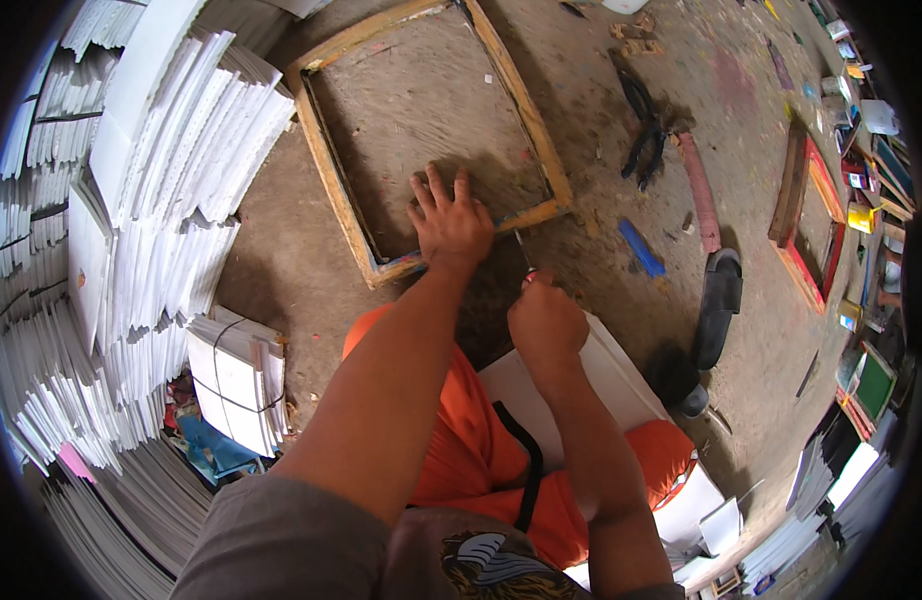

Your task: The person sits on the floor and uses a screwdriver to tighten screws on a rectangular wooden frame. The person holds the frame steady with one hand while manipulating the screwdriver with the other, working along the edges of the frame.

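Lying under the spread left grip [454, 225], ahead of the right grip [548, 318] closed around a slim tool [524, 255], the wooden frame [516, 100] looks light and stiff; side rails [341, 190] flanking the left grip should hold best.

Left fingers [437, 184] spread inside wooden frame [515, 100]; right fingers [547, 279] wrapped round thin-shafted tool [524, 251].

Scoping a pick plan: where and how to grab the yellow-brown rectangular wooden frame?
Likely mid-length on the left rail and right rail of the wooden frame, from outside: it lies flat, rails are narrow, and its open middle leaves finger room. I'd skip the near rail: the left hand lies across it, and the thin metal-shafted tool in the right hand points at it.
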Motion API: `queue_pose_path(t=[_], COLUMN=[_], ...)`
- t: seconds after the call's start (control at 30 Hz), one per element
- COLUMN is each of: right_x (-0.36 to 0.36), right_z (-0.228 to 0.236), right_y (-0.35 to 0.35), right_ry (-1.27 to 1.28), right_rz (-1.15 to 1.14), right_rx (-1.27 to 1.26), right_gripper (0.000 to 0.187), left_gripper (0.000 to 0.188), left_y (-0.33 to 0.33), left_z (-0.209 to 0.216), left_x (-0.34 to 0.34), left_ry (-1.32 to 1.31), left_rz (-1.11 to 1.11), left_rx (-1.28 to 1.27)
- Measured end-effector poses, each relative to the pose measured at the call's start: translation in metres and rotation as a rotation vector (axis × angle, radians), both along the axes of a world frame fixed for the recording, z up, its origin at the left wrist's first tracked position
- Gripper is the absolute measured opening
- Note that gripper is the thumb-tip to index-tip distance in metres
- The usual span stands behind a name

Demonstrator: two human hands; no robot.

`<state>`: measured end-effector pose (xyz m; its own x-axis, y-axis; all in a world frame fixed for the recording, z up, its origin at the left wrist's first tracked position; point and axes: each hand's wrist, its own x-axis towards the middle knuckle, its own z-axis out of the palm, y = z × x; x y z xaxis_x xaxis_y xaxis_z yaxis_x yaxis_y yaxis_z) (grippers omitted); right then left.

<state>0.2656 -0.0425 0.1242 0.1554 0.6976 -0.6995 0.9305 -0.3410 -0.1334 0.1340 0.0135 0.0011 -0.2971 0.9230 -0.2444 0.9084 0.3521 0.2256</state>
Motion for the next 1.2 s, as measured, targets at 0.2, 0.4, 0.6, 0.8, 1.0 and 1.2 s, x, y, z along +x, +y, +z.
queue_pose_path(t=[0.2,0.4,0.6,0.8,1.0,1.2], right_x=[0.015,0.005,-0.001,0.005,0.012,0.031], right_z=[0.009,-0.019,-0.03,-0.069,-0.063,-0.08], right_y=[0.016,-0.013,-0.027,-0.044,-0.04,-0.046], right_ry=[0.121,0.225,0.185,0.41,1.189,1.595], right_rz=[-0.062,-0.237,-0.293,-0.392,-1.241,-1.445], right_rx=[-0.044,0.061,0.154,0.264,-0.305,-0.562], right_gripper=[0.031,0.036,0.031,0.03,0.034,0.044], left_gripper=[0.058,0.056,0.055,0.054,0.054,0.054], left_y=[0.0,-0.002,0.002,0.001,0.0,0.0], left_z=[0.002,-0.002,0.002,0.0,0.002,-0.006], left_x=[-0.002,-0.003,-0.004,-0.003,-0.007,-0.006], left_ry=[-0.005,-0.009,-0.053,-0.039,-0.051,-0.03], left_rz=[-0.001,-0.005,0.014,0.019,0.027,0.018], left_rx=[0.005,0.037,-0.007,0.027,0.006,0.076])
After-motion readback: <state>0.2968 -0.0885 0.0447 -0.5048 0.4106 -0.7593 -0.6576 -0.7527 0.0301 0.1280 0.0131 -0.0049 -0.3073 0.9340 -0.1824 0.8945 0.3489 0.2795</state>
